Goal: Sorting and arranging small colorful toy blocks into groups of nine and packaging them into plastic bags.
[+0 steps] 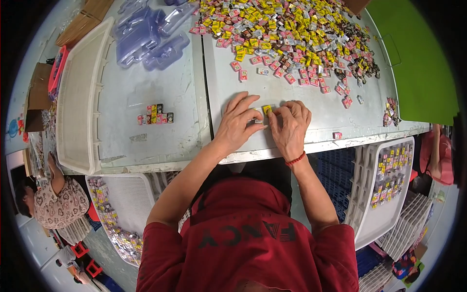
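In front of me on the white table, my two hands meet over a few tiny boxes. Thumb and fingers of my left hand [237, 124] close around a whitish small box [257, 115], partly hidden by the fingers. My right hand [291, 125], with a red bracelet at the wrist, pinches the edge of a small yellow box [267, 110] standing beside it. Beyond my hands lies a large heap of small boxes [296, 34] in yellow, pink, white and black. To my left sits a neat block of boxes [155, 116] in rows.
Clear purple-tinted plastic cases [146, 41] lie at the far left, beside a white tray [80, 97]. A lone pink box [337, 136] rests near the table's front edge. Trays of packed goods [389, 180] stand below on both sides. Other people work at left and right.
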A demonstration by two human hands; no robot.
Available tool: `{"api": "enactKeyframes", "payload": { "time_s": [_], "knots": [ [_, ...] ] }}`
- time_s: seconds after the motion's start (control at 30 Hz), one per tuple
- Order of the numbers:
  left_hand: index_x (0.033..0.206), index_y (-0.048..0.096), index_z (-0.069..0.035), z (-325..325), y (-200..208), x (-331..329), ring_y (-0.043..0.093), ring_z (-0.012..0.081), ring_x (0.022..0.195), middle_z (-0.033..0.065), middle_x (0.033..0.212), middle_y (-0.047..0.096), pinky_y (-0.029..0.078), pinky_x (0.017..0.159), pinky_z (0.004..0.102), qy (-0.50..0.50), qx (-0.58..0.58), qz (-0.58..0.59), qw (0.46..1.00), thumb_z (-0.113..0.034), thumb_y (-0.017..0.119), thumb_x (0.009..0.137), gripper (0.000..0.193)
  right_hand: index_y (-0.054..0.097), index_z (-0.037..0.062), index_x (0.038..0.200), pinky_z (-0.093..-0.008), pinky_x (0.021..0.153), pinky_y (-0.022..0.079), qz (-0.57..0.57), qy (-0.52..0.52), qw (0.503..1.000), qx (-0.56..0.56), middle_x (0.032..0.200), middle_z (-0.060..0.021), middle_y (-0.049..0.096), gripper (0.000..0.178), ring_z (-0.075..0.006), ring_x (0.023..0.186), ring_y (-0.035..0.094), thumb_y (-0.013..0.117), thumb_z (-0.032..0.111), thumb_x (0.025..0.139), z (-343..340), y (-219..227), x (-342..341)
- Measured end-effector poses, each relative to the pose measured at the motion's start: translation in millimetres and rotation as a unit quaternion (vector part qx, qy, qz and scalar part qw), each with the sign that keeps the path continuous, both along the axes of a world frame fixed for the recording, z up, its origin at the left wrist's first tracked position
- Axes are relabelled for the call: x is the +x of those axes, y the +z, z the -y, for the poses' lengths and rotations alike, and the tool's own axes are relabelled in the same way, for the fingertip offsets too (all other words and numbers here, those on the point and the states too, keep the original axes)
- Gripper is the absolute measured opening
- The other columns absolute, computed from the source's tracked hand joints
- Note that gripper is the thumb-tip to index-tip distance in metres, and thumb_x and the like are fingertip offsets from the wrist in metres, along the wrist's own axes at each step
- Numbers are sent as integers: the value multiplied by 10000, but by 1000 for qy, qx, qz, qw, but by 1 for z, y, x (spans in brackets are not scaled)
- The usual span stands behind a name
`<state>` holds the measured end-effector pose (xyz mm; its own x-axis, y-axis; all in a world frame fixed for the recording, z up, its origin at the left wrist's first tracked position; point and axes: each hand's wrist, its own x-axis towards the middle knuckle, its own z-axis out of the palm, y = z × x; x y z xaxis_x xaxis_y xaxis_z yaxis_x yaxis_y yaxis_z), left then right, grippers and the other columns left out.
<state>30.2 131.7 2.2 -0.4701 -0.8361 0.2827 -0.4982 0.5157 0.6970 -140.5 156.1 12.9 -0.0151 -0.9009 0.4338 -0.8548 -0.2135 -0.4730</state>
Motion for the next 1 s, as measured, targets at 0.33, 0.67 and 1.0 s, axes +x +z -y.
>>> {"api": "enactKeyframes", "payload": {
  "time_s": [0.33,0.67,1.0],
  "knots": [
    [834,691,-113,18,20,-3,271,379,1346,81,1319,534,227,1089,459,76,107,-74,989,-247,718,783,146,610,12,1013,-375,836,438,150,58,986,33,963,-134,589,256,-306,963,551,703,93,790,-14,26,1],
    [1179,542,-48,4,11,-11,275,364,1338,129,1360,445,218,1083,483,39,-1,36,999,-395,754,720,614,644,8,1028,-300,680,510,323,-35,936,137,860,-137,655,183,-223,757,641,647,79,859,-11,5,-9],
    [1303,425,65,-6,1,-6,305,365,1317,190,1390,381,240,1075,474,-13,-61,164,985,-441,745,691,856,636,21,811,-364,698,449,78,3,997,13,776,-105,600,87,-288,738,560,685,-10,746,2,6,1]
  ]
}}
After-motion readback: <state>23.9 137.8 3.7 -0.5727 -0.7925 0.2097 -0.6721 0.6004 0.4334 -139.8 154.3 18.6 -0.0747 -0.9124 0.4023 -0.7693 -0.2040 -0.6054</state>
